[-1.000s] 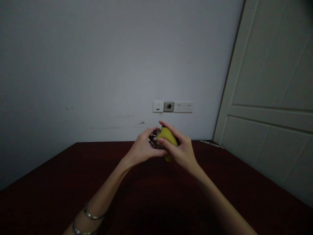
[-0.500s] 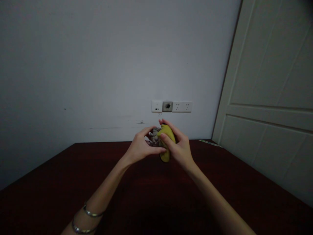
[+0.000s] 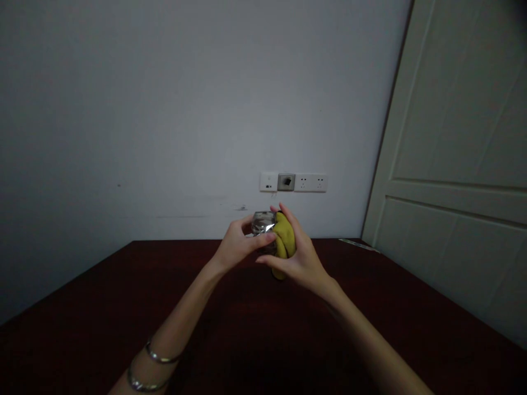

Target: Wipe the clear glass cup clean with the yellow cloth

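Note:
Above the table, my left hand (image 3: 239,244) is closed round a clear, faceted glass vessel (image 3: 262,220), thumb along its near side. The vessel lies sideways; whether it is a cup or a jar I cannot tell. Pressed against its right end is a folded yellow cloth (image 3: 287,236) with a dark edge. My right hand (image 3: 302,252) wraps the cloth from the right, its thumb below and fingers behind. One end of the cloth hangs under the right thumb. The far fingers of both hands are partly hidden.
A dark red table (image 3: 173,307) spreads beneath my arms and meets a pale wall (image 3: 164,109). On the wall is a row of sockets (image 3: 310,182). To the right stands a white panelled door (image 3: 444,164). A thin flat strip (image 3: 359,244) lies at the table's back right.
The right thumb has moved from on top of the cloth to below it. The left thumb has risen across the glass, and more of the glass shows. The view has shifted slightly.

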Motion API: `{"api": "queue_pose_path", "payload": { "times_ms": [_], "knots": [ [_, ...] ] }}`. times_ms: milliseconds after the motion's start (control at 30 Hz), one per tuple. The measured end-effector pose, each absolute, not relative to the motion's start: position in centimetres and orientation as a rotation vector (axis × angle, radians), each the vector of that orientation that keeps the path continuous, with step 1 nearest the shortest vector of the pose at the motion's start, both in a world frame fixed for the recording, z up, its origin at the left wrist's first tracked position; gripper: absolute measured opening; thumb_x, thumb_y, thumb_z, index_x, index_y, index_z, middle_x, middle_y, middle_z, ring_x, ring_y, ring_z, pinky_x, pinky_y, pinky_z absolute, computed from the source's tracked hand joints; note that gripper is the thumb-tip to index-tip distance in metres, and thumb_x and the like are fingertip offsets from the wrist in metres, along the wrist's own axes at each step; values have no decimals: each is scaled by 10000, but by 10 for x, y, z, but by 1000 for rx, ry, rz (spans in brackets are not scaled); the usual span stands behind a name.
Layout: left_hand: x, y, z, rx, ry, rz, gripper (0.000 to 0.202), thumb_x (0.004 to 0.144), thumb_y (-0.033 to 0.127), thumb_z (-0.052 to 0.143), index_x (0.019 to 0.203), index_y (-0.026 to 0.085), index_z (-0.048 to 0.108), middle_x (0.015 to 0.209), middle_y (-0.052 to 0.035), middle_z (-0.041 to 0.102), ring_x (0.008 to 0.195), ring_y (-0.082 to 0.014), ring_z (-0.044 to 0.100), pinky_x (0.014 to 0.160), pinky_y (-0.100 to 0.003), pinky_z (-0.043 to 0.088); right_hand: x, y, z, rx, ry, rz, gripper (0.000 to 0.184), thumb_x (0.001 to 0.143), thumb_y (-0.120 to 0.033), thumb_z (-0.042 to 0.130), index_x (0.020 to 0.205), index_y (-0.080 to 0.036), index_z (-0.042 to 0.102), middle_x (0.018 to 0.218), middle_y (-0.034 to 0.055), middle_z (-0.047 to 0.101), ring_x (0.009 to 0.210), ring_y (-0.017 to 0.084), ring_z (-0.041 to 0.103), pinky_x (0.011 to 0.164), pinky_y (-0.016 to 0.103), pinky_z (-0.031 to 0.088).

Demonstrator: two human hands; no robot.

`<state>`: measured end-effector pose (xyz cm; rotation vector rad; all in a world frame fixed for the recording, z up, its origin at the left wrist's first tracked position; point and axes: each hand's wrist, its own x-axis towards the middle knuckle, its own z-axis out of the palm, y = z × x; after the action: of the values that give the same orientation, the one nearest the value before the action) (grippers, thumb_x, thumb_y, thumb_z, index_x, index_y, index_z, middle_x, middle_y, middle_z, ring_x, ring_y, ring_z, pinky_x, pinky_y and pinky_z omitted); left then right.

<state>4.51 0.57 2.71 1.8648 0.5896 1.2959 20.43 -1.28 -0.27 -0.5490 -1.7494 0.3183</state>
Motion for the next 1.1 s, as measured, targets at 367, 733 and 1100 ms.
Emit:
{"api": "queue_pose_path", "payload": {
  "times_ms": [367,733,1100],
  "knots": [
    [24,-1,35,2182,774,959,1288,490,452,849,1480,117,96,1469,-253,316,1331,-370,364,1076,-534,320,196,-17,3,-720,-1462,682,1011,561,-369,825,1417,-157,333,1290,138,584,1120,272,602,1004,430,454],
    [36,6,22,2438,818,1225,1027,536,391,842,1390,165,319,1250,-161,570,1128,-310,567,975,-489,449,199,-15,10,-759,-1458,830,734,593,-455,776,1225,-159,549,1114,107,687,1003,263,657,913,414,515],
    [39,-1,28,2234,742,1276,950,554,315,835,1367,174,364,1261,-142,568,1123,-300,578,988,-479,456,205,-11,-1,-584,-1586,639,604,864,-528,506,1399,-273,393,1492,27,370,1393,205,308,1171,405,187]
  ]
}}
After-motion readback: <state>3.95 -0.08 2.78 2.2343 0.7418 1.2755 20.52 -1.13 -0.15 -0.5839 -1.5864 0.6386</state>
